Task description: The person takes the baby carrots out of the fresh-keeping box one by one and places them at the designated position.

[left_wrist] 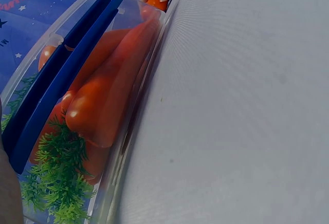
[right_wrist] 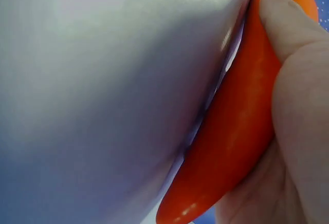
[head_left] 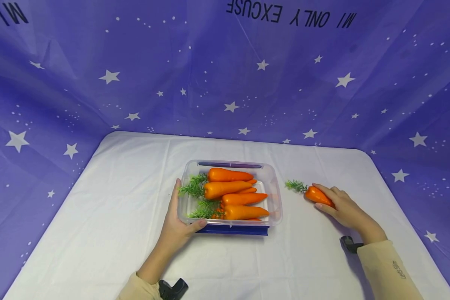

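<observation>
A clear plastic container (head_left: 275, 210) stands on the table, with several orange carrots (head_left: 226, 189) lying in it, their green leafy tops toward the left. My left hand (head_left: 176, 229) holds the container's front left corner, fingers along its left side and thumb at the front rim. To the right of the container, my right hand (head_left: 343, 208) grips a single carrot (head_left: 316, 196) around its body. This carrot's leafy top points left, and in the right wrist view my thumb lies across the thick end of the carrot (right_wrist: 231, 126). The carrot is at the table surface.
A blue latch flap (head_left: 232, 230) hangs out along the container's front side, and another dark blue one (head_left: 230, 165) is at the back. White cloth (head_left: 135, 187) covers the table. Purple star-printed fabric (head_left: 210, 83) rises behind it and at both sides.
</observation>
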### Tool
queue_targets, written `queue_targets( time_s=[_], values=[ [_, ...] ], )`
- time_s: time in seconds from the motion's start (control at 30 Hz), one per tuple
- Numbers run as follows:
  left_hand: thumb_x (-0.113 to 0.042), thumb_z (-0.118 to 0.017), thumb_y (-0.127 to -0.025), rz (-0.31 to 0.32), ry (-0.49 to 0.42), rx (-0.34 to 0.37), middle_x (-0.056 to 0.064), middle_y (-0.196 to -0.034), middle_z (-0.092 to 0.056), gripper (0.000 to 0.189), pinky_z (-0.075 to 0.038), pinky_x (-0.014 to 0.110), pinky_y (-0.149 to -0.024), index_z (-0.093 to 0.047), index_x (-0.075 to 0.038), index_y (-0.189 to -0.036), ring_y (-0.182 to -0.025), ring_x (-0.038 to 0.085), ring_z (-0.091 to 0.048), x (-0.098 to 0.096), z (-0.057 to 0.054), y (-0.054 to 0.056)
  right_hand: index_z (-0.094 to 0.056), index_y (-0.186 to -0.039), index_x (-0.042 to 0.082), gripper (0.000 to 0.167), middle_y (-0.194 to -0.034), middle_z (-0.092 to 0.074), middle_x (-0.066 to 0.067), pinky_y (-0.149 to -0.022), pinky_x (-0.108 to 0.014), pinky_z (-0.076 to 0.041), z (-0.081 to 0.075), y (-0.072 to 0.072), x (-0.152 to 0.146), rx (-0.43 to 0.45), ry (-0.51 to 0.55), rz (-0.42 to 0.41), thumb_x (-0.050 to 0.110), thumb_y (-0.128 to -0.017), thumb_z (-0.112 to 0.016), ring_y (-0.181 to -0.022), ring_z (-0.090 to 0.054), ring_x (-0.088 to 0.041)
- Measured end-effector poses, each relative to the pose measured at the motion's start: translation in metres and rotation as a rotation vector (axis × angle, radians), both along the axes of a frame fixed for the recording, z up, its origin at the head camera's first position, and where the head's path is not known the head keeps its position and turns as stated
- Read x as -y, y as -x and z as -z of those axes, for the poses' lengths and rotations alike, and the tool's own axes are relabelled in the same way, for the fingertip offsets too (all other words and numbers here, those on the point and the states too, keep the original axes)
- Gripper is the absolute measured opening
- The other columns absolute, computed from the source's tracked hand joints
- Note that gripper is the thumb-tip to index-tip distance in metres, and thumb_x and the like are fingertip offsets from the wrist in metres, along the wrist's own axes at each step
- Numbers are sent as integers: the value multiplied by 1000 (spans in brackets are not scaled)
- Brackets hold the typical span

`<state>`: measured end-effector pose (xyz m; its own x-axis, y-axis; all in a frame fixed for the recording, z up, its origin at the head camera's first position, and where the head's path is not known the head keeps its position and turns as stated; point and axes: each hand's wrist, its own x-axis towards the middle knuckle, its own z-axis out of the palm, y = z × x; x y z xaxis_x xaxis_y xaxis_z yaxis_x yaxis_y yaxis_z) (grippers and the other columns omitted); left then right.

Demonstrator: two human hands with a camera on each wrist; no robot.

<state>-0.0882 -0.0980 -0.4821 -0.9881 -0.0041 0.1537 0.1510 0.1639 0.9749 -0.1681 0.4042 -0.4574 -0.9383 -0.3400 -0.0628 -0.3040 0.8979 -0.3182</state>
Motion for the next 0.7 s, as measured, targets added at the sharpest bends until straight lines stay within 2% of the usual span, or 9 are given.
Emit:
queue_targets(
  time_s=[0.27, 0.47, 0.7],
  values=[
    [-28, -92, -68, 4, -20, 16, -3, -168, -8, 128, -17, 62, -119, -2, -45, -157, -148, 28, -23, 0, 0, 0, -39, -152, 24, 65, -113, -56, -14, -79, -43, -43, -1, 3, 5, 19, 3, 2, 41, -95, -65, -98, -49, -28],
    [-27, -92, -68, 6, -31, 15, -3, -168, -9, 128, -18, 61, -119, -2, -44, -157, -148, 28, -24, 0, 0, 0, -41, -150, 23, 64, -115, -57, -15, -83, -48, -45, -3, 5, 8, -27, -30, -38, 38, -94, -67, -98, -52, -29],
    [-24, -92, -68, 5, -28, 17, -1, -168, -9, 129, -19, 61, -118, -2, -45, -158, -147, 30, -26, 0, 0, 0, -42, -150, 23, 62, -118, -56, -15, -88, -54, -45, -4, 8, 12, -34, -29, -55, 35, -94, -67, -102, -51, -31]
  ],
)
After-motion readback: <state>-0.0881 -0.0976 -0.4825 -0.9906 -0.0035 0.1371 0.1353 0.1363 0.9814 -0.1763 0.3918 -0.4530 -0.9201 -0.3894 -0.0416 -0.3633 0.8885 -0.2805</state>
